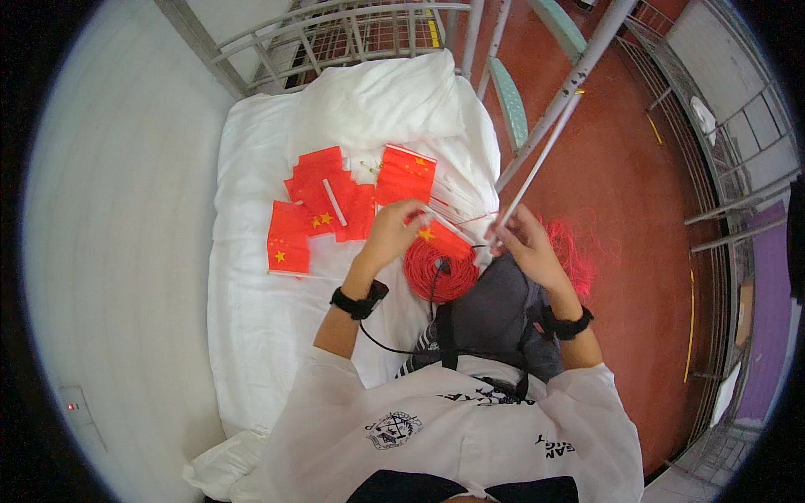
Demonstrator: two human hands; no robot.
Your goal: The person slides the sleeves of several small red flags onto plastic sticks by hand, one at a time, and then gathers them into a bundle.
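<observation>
In front of my lap, my left hand pinches the edge of a small red flag with yellow stars. My right hand grips a thin white stick, which slants up and away to the right. The flag's white sleeve edge runs between my two hands; whether the stick's low end touches it I cannot tell. Just below the flag lies a round coil of red cord, partly covered by it. Several more red flags lie spread on the white bed at the left.
More white sticks lie in a bundle on the bed's right side. A white pillow rests at the far end. Metal bed posts and a ladder with green steps stand at the right. Loose red strands hang over the red floor.
</observation>
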